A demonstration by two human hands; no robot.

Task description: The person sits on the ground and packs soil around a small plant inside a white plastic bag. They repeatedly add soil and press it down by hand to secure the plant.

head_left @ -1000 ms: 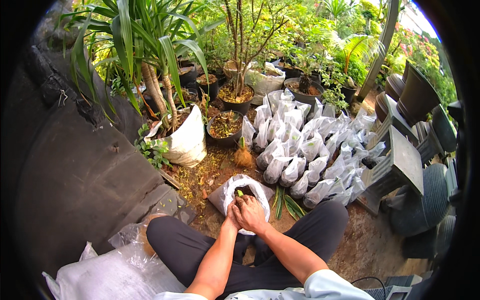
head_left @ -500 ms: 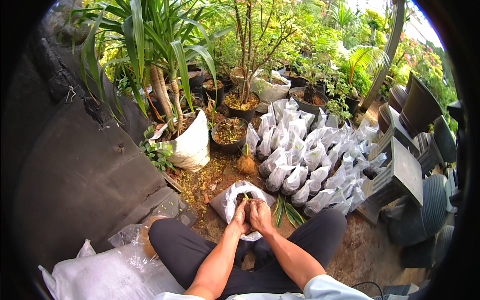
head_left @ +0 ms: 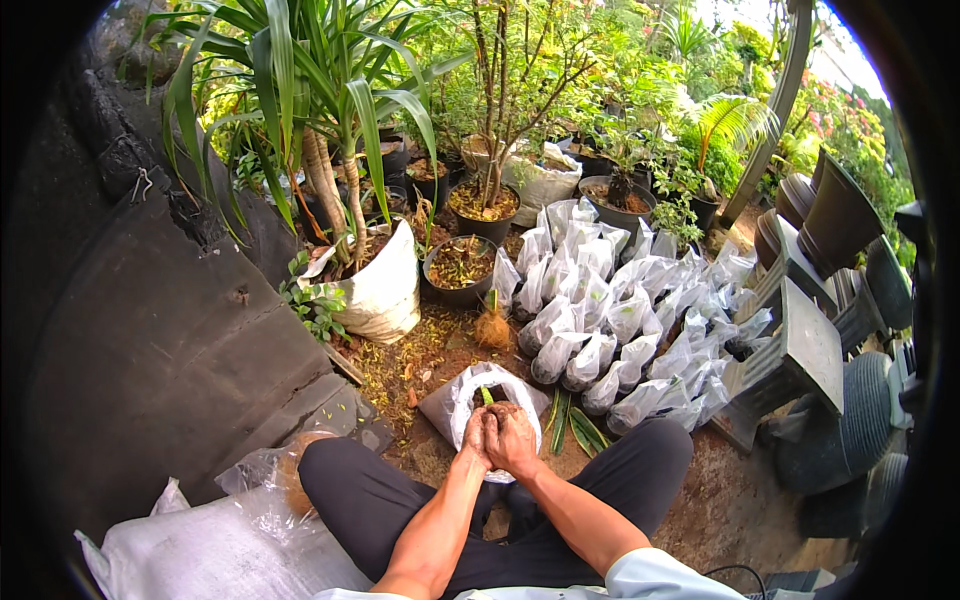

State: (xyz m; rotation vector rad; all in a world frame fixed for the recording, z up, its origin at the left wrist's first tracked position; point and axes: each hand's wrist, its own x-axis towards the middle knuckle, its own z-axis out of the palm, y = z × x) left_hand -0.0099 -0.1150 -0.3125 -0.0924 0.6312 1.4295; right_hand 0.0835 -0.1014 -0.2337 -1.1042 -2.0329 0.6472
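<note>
My left hand (head_left: pixel 475 440) and my right hand (head_left: pixel 513 441) are pressed together over the open mouth of a whitish plastic sack (head_left: pixel 461 402). Both have soil on them, and their fingers close round a dark clump of soil that they mostly hide. Just beyond my fingers a short green leaf piece (head_left: pixel 487 396) sticks up; whether it is set in the clump cannot be made out. The sack stands on the ground between my bent legs, with dark soil inside. To its right lie several long green leaves with pale edges (head_left: pixel 586 432).
Many soil-filled clear plastic bags (head_left: pixel 590 360) stand in rows at the right. A brown fibrous root ball (head_left: pixel 491 329) sits beyond the sack. Stacked dark pots (head_left: pixel 840 420) line the far right. A white-bagged plant (head_left: pixel 385 295) and a pale full sack (head_left: pixel 225 545) are on the left.
My hands have closed more tightly together round the soil clump, and my right hand has shifted slightly left and nearer me. More of the green leaf piece shows now.
</note>
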